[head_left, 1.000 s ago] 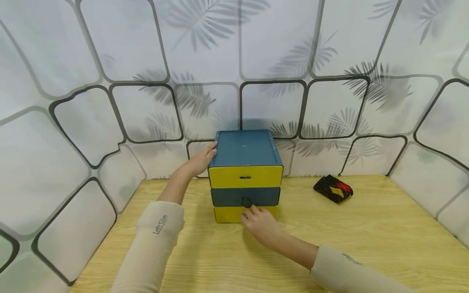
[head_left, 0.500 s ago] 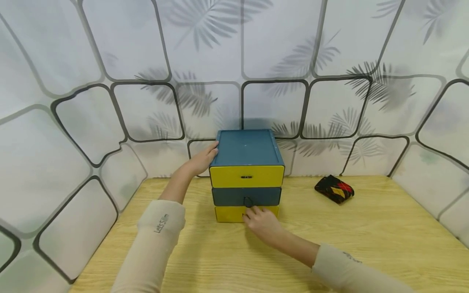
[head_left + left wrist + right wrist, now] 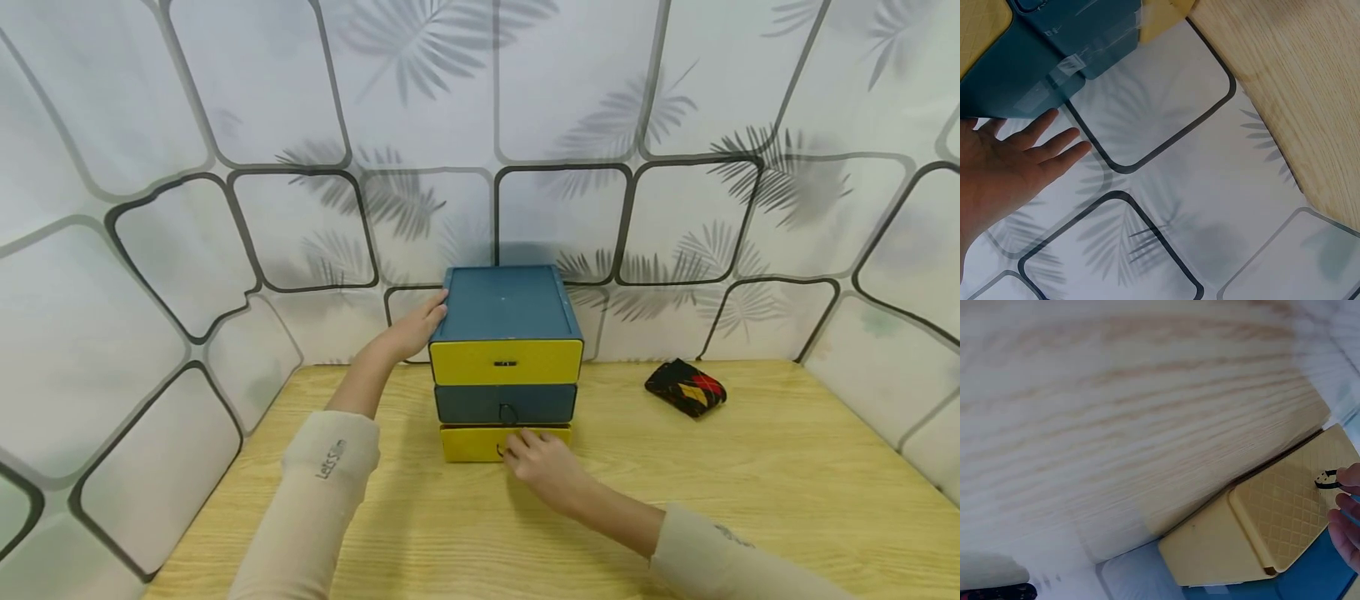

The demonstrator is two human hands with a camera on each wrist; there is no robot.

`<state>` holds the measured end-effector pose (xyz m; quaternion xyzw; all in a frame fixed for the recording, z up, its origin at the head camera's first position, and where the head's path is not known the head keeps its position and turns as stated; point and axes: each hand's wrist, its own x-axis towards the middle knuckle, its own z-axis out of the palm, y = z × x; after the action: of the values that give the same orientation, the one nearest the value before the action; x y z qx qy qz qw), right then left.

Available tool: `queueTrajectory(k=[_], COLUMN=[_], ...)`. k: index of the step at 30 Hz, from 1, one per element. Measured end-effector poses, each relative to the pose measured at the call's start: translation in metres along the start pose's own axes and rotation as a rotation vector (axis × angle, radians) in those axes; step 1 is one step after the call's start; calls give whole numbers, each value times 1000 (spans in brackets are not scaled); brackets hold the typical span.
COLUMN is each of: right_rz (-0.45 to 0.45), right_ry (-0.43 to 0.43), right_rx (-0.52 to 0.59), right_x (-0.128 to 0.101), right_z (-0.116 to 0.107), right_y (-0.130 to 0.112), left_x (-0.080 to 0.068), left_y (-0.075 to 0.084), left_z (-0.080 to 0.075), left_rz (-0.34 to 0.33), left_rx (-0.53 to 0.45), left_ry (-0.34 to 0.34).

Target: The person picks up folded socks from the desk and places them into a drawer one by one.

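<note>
The head camera looked forward and down from behind both forearms, far enough back to take in the whole drawer unit, the wooden tabletop before it and the leaf-patterned backdrop behind it. The left wrist camera sat close against the unit's left side, facing along the open left hand toward the backdrop; only a blue edge of the unit and a strip of tabletop entered. The right wrist camera hung low and very near in front of the unit, tilted, seeing its bottom yellow drawer and blurred tabletop. All three views shared the drawer unit and the tabletop.
</note>
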<state>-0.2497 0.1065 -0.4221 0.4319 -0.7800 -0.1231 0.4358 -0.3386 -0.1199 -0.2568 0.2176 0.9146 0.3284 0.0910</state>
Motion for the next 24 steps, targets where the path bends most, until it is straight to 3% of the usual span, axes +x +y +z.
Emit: queueTrajectory(k=[24], right_rz=[-52], right_ry=[-37], right_rx=[181], right_x=[-9], right_z=[-58], right_y=[-31], left_x=[-1], left_y=[1], left_z=[1], left_rz=[-24], left_rx=[-10], left_ry=[-9])
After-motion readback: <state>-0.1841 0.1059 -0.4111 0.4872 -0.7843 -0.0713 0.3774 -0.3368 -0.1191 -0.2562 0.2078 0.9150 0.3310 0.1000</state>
